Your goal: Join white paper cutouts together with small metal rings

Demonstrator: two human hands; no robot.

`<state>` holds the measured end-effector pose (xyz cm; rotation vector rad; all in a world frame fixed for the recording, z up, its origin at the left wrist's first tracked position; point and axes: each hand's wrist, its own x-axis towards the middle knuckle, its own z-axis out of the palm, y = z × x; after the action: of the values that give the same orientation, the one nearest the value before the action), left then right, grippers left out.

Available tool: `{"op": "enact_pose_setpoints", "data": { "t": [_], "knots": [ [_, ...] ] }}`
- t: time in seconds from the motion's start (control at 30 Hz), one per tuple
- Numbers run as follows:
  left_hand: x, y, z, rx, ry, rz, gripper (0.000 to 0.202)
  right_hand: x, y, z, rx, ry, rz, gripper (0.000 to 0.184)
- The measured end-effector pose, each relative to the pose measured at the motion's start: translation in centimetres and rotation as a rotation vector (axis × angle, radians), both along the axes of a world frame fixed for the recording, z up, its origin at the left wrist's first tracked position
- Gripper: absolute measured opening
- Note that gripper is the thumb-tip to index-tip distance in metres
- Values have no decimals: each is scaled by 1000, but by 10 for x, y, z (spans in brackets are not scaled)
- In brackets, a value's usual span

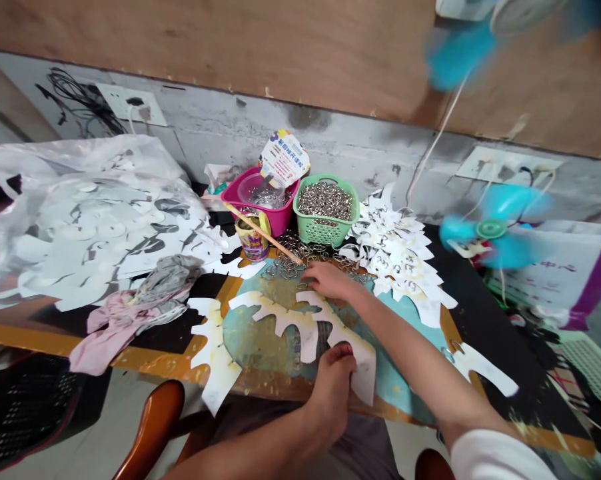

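My left hand (pixel 336 373) is closed at the table's front edge, its fingertips against a white toothed cutout (pixel 364 365). What it pinches, if anything, is hidden. My right hand (pixel 326 279) reaches to a loose pile of small metal rings (pixel 308 250), fingers drawn together at its near edge; anything between them is too small to make out. Two more cutouts, one curved (pixel 300 327) and one at the left (pixel 215 353), lie flat with yellowish stains along their edges. A wooden stick (pixel 263 231) slants across a small printed tub (pixel 254 243), its lower end near my right fingers.
Behind stand a green basket (pixel 325 230) full of metal rings and a pink basket (pixel 283 223). Stacked cutouts (pixel 400 257) lie at the right, near a spinning blue fan (pixel 493 229). A plastic bag of white pieces (pixel 95 227) and a rag (pixel 125 313) occupy the left.
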<state>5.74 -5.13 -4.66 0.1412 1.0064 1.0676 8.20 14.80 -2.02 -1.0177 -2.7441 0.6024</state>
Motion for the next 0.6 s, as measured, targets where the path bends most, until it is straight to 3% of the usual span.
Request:
{"op": "enact_pose_setpoints", "data": {
  "t": [0.17, 0.4, 0.5, 0.6],
  "knots": [
    [5, 11, -8, 34, 26, 68, 39, 5, 3, -1, -47, -28, -37, 19],
    [6, 8, -13, 62, 87, 121, 45, 57, 0, -5, -189, 165, -247, 8],
    [1, 5, -12, 67, 85, 99, 42, 91, -15, 2, -269, 317, -366, 16],
    [-2, 5, -10, 70, 79, 69, 41, 122, -48, 17, -338, 454, -441, 27]
  ]
}}
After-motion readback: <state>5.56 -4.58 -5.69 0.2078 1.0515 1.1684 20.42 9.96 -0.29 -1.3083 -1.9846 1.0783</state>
